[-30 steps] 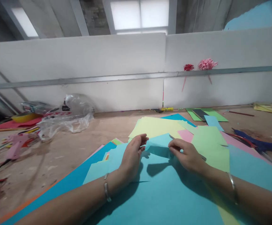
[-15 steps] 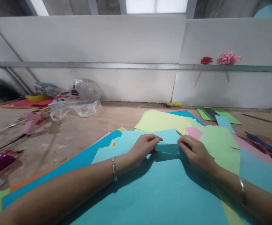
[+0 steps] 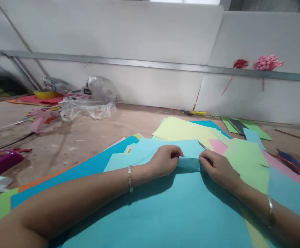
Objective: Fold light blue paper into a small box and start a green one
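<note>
A small folded piece of light blue paper (image 3: 189,164) is stretched between my two hands, just above a large light blue sheet (image 3: 160,210). My left hand (image 3: 167,159) pinches its left end, fingers curled. At the right end, my right hand (image 3: 214,167) grips it between thumb and fingers. A thin, pointed metal tip (image 3: 203,145) shows beyond the right fingers; whether that hand holds it cannot be made out. More light blue paper (image 3: 145,148) lies behind the hands.
Yellow paper (image 3: 181,129) and green paper (image 3: 248,158) lie around the work. At left are a pink glue gun (image 3: 40,120), a purple tape dispenser (image 3: 5,161) and a clear plastic bag (image 3: 95,98). Blue-handled pliers (image 3: 297,162) lie right. Paper flowers (image 3: 267,63) hang on the wall rail.
My left fingers have curled in more tightly on the paper piece, and its left end is now hidden by them. The view has tilted down and turned slightly left.
</note>
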